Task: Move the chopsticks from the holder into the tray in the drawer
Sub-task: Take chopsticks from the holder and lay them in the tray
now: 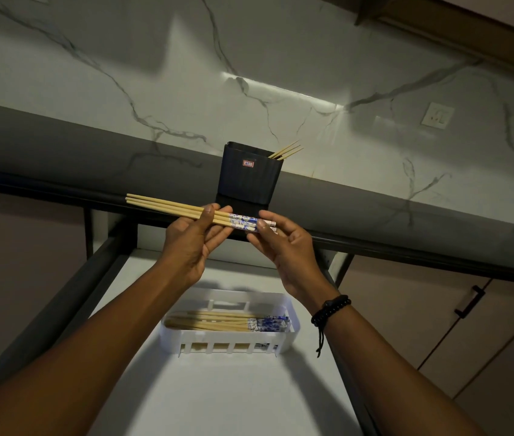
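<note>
A bundle of wooden chopsticks (167, 206) with blue-and-white patterned ends lies level in both hands, above the open drawer. My left hand (191, 243) grips the bundle near its middle. My right hand (284, 243) pinches the patterned ends. Behind the hands a black holder (247, 174) stands on the counter edge with a few chopstick tips (287, 150) sticking out at its right. Below, a white slotted tray (290, 336) in the drawer holds several more chopsticks (217, 322) lying lengthwise.
The drawer (217, 391) has a white floor and dark side rails (60, 300). A grey counter (375, 209) runs across, with a marble wall and a socket (437, 115) behind. Cabinet doors with black handles (469, 305) are at the right.
</note>
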